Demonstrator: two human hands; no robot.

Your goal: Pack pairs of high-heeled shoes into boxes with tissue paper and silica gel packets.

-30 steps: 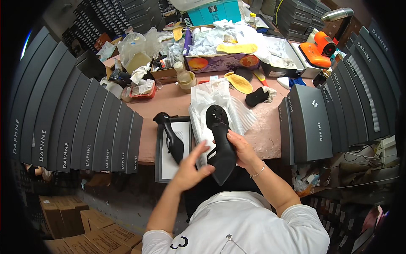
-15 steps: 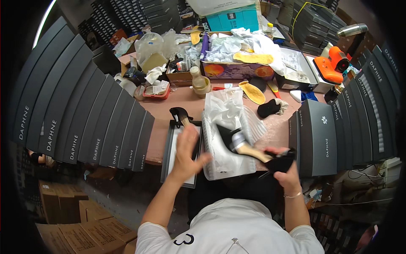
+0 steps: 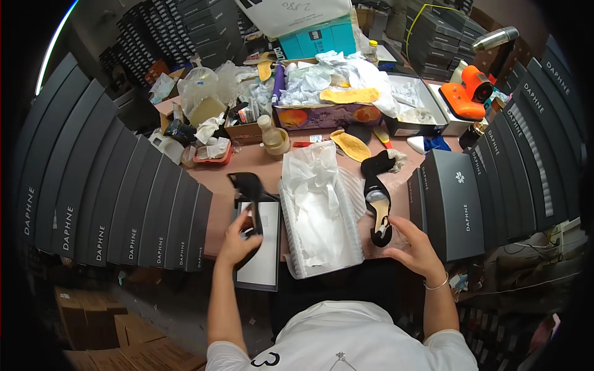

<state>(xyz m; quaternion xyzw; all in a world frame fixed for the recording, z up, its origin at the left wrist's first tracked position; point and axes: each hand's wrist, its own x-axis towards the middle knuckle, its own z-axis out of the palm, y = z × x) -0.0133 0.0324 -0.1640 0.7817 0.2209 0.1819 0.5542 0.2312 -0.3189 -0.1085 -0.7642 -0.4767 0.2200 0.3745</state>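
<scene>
My left hand [image 3: 237, 242] is closed around a black high-heeled shoe [image 3: 246, 185], raised over a shallow grey box lid [image 3: 267, 281] with a white inside. A matching black shoe [image 3: 382, 211] with a beige insole lies on the table at the right. Beside its heel end is my right hand [image 3: 419, 248], thumb and fingers apart; the index fingertip is close to the strap, and I cannot tell if it touches. Between the hands stands an open shoe box lined with ribbed clear wrap [image 3: 354, 247] and white tissue paper [image 3: 317, 219].
Grey shoe boxes [image 3: 133, 191] stand in rows at left and right [image 3: 455, 204]. Behind are a purple carton [image 3: 328, 117] of crumpled paper, a jar with a bottle [image 3: 272, 137], yellow insoles [image 3: 351, 145], a black padded item [image 3: 377, 162] and an orange device [image 3: 464, 101].
The shoe in my right hand has been laid on the table and let go. My left hand, open before, has taken up the other shoe. The view has shifted slightly.
</scene>
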